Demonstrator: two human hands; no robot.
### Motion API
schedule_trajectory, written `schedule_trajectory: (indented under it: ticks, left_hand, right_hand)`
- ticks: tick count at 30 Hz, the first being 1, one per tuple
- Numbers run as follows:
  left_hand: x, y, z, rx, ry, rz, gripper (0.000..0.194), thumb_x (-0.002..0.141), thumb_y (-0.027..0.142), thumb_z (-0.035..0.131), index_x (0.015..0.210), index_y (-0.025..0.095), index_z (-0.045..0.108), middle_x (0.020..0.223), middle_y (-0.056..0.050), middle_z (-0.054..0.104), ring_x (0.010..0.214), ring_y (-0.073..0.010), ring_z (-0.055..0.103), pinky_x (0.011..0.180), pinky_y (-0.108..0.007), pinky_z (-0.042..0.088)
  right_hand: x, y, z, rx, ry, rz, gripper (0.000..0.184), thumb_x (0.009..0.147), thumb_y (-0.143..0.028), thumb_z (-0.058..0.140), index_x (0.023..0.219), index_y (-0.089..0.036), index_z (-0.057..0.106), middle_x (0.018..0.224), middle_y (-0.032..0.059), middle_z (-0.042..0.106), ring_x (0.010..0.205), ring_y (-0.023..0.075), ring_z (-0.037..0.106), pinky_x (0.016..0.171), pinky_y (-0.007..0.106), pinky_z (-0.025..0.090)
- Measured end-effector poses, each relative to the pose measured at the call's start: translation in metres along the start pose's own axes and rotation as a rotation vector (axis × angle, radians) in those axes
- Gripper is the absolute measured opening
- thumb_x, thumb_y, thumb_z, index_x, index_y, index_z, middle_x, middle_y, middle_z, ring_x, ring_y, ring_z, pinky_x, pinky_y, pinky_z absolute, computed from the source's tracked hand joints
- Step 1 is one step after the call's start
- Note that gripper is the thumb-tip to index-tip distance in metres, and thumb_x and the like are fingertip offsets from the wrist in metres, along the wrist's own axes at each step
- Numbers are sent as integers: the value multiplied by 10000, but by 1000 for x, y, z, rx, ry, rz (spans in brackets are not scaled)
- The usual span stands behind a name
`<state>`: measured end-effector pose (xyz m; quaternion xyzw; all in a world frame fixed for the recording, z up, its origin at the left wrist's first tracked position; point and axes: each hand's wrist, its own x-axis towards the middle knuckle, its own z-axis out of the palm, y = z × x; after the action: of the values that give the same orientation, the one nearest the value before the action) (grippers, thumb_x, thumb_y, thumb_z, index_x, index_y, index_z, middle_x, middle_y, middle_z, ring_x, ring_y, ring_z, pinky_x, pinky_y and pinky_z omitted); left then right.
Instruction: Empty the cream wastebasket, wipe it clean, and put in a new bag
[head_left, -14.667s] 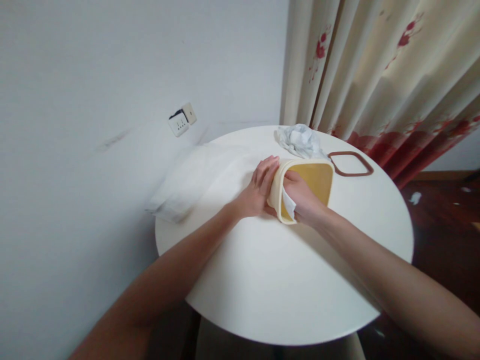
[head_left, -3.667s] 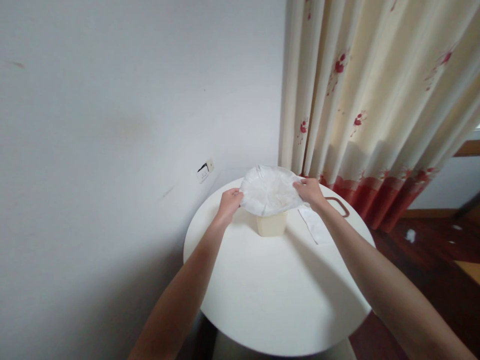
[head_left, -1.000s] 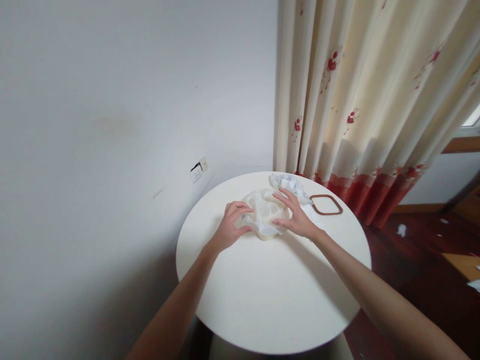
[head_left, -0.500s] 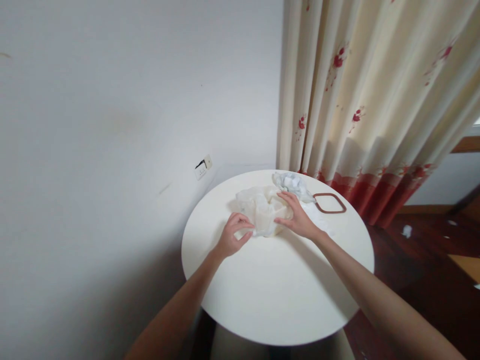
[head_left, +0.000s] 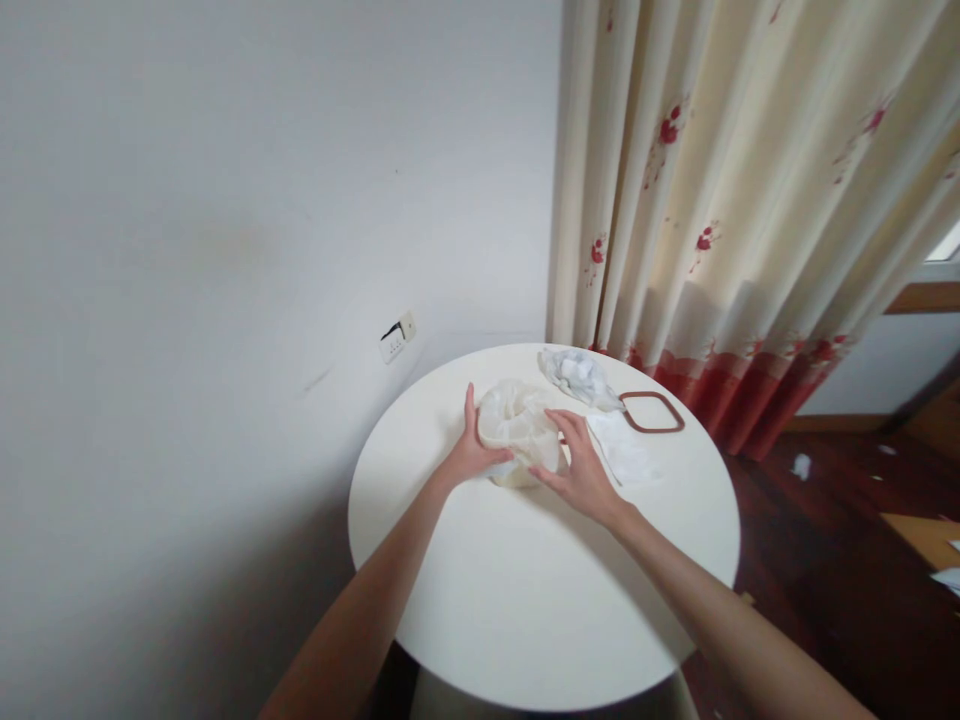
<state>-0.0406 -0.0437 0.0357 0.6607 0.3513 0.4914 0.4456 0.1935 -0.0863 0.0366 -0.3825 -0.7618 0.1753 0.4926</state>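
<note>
A translucent white plastic bag (head_left: 517, 415) covers a small cream-coloured bin (head_left: 514, 478), whose lower edge shows beneath it. The bag's mouth is folded outward around the top, with a hollow in the middle. On the left side, my left hand (head_left: 474, 448) presses the bag, thumb across the front and a finger pointing up. My right hand (head_left: 581, 465) curves around the right side, its thumb in front and fingertips at the upper edge. Both hands grip the bag against the bin.
A round white table (head_left: 525, 600) bears everything. Behind the bag lie a crumpled plastic bag (head_left: 577, 375), a brown rounded-square ring (head_left: 652, 428) and a flat white sheet (head_left: 619, 450). A wall socket (head_left: 392, 345) is at the left, a curtain (head_left: 712, 300) behind.
My left hand has moved from the bag's near edge up against its left side. My right hand has shifted lower and nearer. The bag now sits rounder, showing the bin's base.
</note>
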Motion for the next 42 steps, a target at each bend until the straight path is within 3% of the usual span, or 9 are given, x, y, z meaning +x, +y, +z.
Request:
schedule_trajectory:
  ticks: [6, 12, 18, 21, 23, 27, 30, 38, 42]
  left_hand:
    - [3, -3, -8, -26, -131, -15, 1639, 549, 495, 977, 1586, 302, -278, 1703, -221, 183, 1574, -377, 274, 1284, -539, 226]
    - [7, -19, 1, -60, -170, -29, 1691, 504, 513, 991, 1566, 337, -313, 1730, -191, 118, 1602, -377, 191, 1290, -586, 161]
    - [5, -35, -10, -113, -183, 2, 1505, 546, 893, 724, 1637, 311, -135, 1752, -156, 35, 1603, -398, 168, 1297, -558, 177]
    - [15, -17, -22, -52, -42, 53, 1122, 789, 941, 311, 1658, 259, 116, 1713, -182, 211, 1586, -362, 238, 1274, -565, 226]
    - [26, 5, -25, 84, 77, 165, 926, 902, 843, 276, 1622, 261, 269, 1645, -173, 363, 1554, -330, 311, 1253, -555, 260]
    - [45, 47, -18, 447, -74, 406, 763, 937, 787, 325, 1359, 238, 647, 1438, -132, 615, 1394, -295, 506, 1223, -479, 307]
    - [47, 59, -10, 664, -195, 322, 699, 988, 721, 298, 1072, 223, 780, 1124, -98, 770, 1128, -270, 659, 1121, -457, 396]
    - [45, 28, 0, 312, 148, 323, 599, 1018, 638, 364, 1300, 199, 660, 1323, -135, 663, 1270, -265, 588, 1144, -441, 405]
    - [44, 1, -2, 10, 56, 63, 715, 998, 700, 330, 1518, 223, 444, 1491, -142, 562, 1387, -278, 532, 1207, -465, 367]
  right_hand:
    - [30, 19, -3, 305, -110, 76, 1510, 650, -655, 881, 1652, -247, -172, 1700, 214, 165, 1565, 349, 243, 1259, 574, 225]
    - [35, 28, 6, 464, -185, 141, 1625, 605, -639, 911, 1605, -219, -299, 1712, 225, 153, 1577, 315, 242, 1278, 513, 164]
    - [27, 36, 14, 488, -170, 148, 1584, 649, -565, 913, 1605, -206, -298, 1710, 223, 179, 1589, 305, 212, 1283, 526, 143]
    - [24, 39, 17, 434, -115, 142, 1554, 641, -561, 917, 1628, -254, -244, 1738, 184, 70, 1610, 312, 106, 1285, 550, 104]
    - [23, 40, 19, 393, -93, 159, 1549, 627, -565, 922, 1635, -289, -222, 1748, 154, -2, 1614, 324, 58, 1284, 570, 71]
    - [21, 40, 21, 368, -90, 186, 1584, 603, -552, 938, 1634, -271, -231, 1740, 168, 67, 1609, 338, 98, 1285, 567, 108]
    - [20, 42, 21, 351, -93, 194, 1607, 590, -564, 941, 1633, -241, -238, 1733, 185, 95, 1605, 342, 128, 1287, 547, 140]
    - [19, 51, 25, 411, -98, 199, 1579, 616, -587, 923, 1631, -256, -240, 1729, 177, 117, 1601, 318, 167, 1290, 544, 129]
    - [18, 52, 26, 466, -114, 185, 1546, 657, -531, 919, 1621, -261, -260, 1726, 182, 139, 1595, 304, 200, 1286, 543, 135]
